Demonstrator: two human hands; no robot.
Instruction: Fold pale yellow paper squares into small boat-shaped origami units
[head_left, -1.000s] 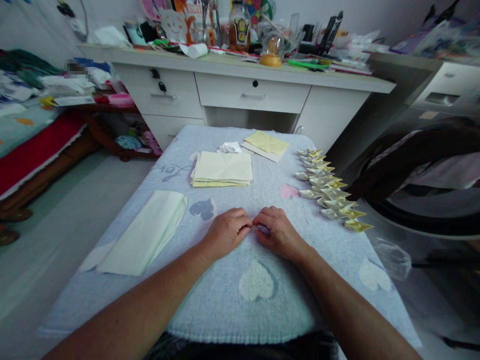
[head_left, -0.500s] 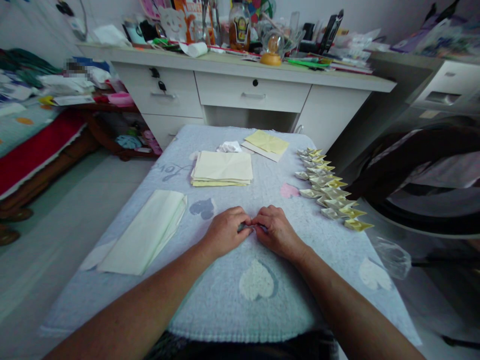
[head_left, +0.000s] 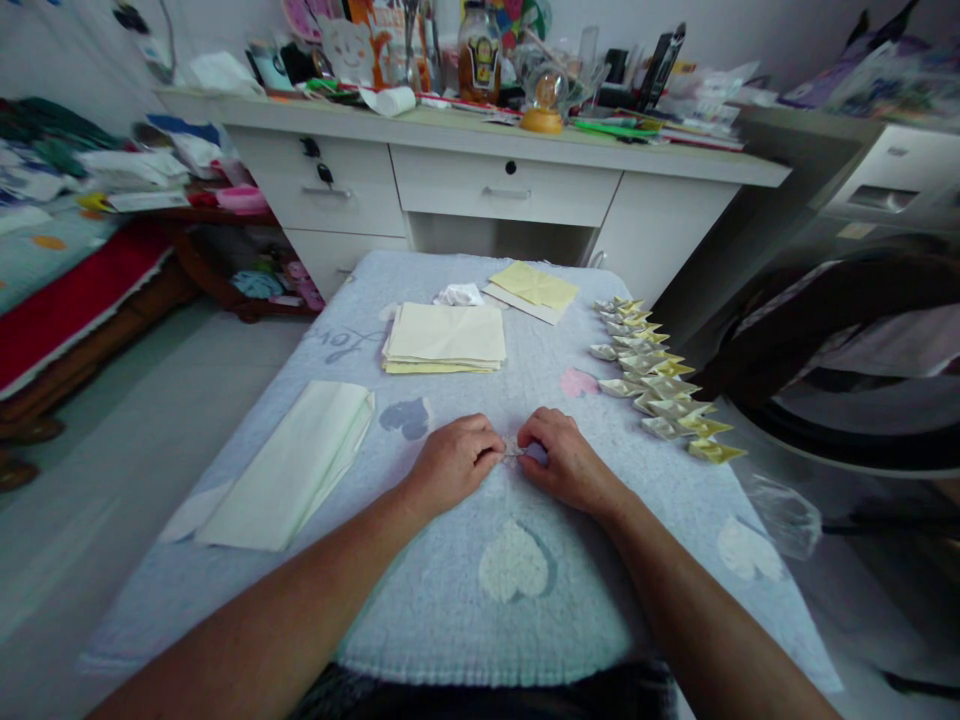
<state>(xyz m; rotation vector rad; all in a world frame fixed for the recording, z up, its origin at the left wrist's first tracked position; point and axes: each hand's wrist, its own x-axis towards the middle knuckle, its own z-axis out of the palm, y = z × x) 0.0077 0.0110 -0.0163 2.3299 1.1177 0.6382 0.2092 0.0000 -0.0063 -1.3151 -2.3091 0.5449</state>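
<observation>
Between my hands, just above the patterned cloth, is a small piece of folded paper, mostly hidden by fingers. My left hand pinches its left end between thumb and fingertips. At the right end, my right hand has its thumb and curled fingers a little apart, with a gap showing between them. A stack of cream and yellow paper sheets lies beyond my hands. Several folded paper boats stand in rows along the right side of the table.
A folded pale green paper packet lies to the left. Crumpled white paper and creased yellow sheets sit at the far end of the cloth-covered table. Behind is a cluttered white desk; at right, a washing machine.
My right hand's fingers have spread and drawn slightly right, away from my left fingertips. More of the small paper shows between the hands. My left hand has barely moved.
</observation>
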